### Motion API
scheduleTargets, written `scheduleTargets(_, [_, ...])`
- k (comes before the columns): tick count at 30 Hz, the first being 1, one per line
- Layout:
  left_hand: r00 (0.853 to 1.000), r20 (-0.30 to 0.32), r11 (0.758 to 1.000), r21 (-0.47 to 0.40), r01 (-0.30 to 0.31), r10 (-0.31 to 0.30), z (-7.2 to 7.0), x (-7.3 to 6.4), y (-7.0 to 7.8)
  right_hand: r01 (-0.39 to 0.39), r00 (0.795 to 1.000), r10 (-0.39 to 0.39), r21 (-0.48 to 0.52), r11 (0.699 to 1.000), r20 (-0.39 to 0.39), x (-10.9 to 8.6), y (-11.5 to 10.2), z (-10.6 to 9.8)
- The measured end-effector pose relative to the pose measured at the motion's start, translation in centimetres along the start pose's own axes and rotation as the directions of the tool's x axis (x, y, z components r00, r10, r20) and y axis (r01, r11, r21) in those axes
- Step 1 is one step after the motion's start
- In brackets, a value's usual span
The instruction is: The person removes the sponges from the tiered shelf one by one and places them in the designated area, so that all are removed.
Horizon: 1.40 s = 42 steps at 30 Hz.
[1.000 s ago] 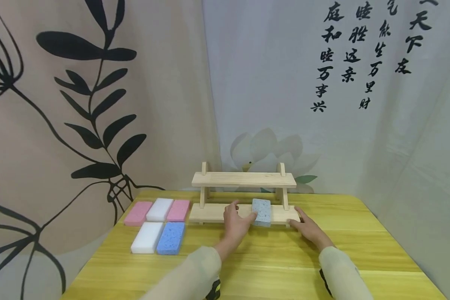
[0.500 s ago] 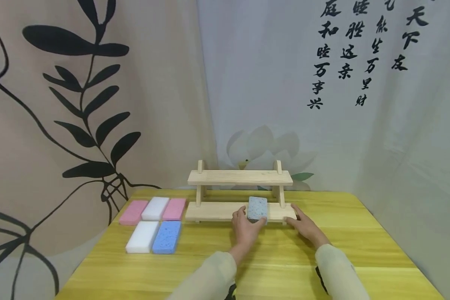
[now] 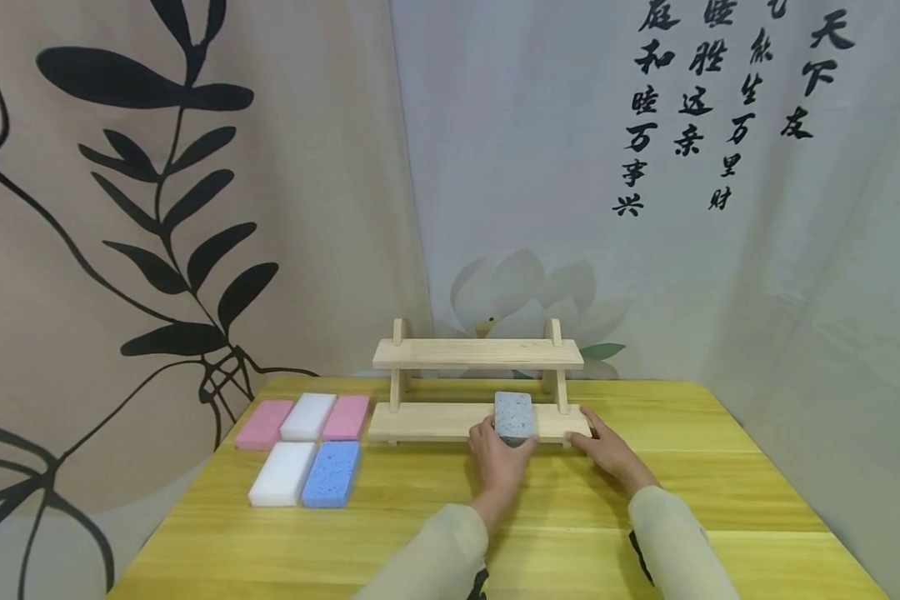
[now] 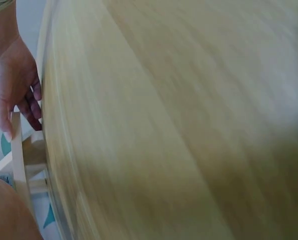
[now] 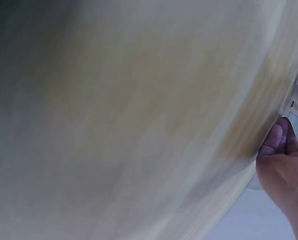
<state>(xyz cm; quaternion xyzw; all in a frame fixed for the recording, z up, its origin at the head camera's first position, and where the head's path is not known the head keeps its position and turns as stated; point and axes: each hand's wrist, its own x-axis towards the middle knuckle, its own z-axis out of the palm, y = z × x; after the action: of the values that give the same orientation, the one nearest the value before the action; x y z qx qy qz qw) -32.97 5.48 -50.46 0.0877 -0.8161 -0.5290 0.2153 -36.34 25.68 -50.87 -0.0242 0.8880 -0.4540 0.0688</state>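
A speckled grey sponge [image 3: 513, 414] lies on the right half of the lower board of a two-tier wooden shelf [image 3: 427, 422]. My left hand [image 3: 498, 458] holds the sponge at its near end, thumb at the right side and fingers at the left. At the right end of that same board my right hand [image 3: 611, 450] grips the edge, its thumb in front. In the left wrist view the right hand [image 4: 13, 75] shows its thumb on the board, and the left hand [image 4: 11, 215] mostly hides the sponge. The right wrist view shows part of the right hand [image 5: 284, 175].
Left of the shelf, on the yellow wooden table [image 3: 570, 533], lie two pink sponges [image 3: 265, 425] [image 3: 347, 418], two white sponges [image 3: 308, 417] [image 3: 283, 473] and a blue sponge [image 3: 332, 473]. The shelf's upper board [image 3: 480, 354] stands above and behind. A printed curtain [image 3: 330, 208] hangs at the back.
My left hand has moved right, from the sponge's left side to around its near end. The right hand keeps its place on the board's end. The head view has shifted slightly.
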Motion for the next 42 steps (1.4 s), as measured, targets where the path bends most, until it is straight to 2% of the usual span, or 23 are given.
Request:
scheduleTargets(7, [0.999,-0.051,1.0,0.02,0.0,0.001,0.1,0.0,0.2,0.011,1.0,-0.011,0.003,1.0,0.0,0.0,-0.2,0.2])
scheduleTargets(17, [0.997,-0.08,0.998,0.055,-0.008,0.012,0.0,0.3,0.2,0.007,1.0,-0.007,0.013,1.0,0.003,-0.1,-0.5,0.2])
scheduleTargets(27, [0.999,-0.044,1.0,0.023,0.008,-0.007,-0.7,0.5,0.1,0.012,1.0,-0.012,-0.006,1.0,0.019,-0.3,-0.6,-0.1])
scheduleTargets(34, [0.999,-0.051,0.999,0.033,-0.007,0.008,-1.1,0.8,-0.3,0.033,0.999,-0.033,-0.014,0.999,0.017,-0.3,-0.3,-0.2])
scheduleTargets(42, [1.0,-0.028,1.0,0.008,0.009,-0.009,-1.8,1.0,-0.1,0.022,1.0,-0.022,-0.007,1.0,0.019,-0.2,-0.2,-0.1])
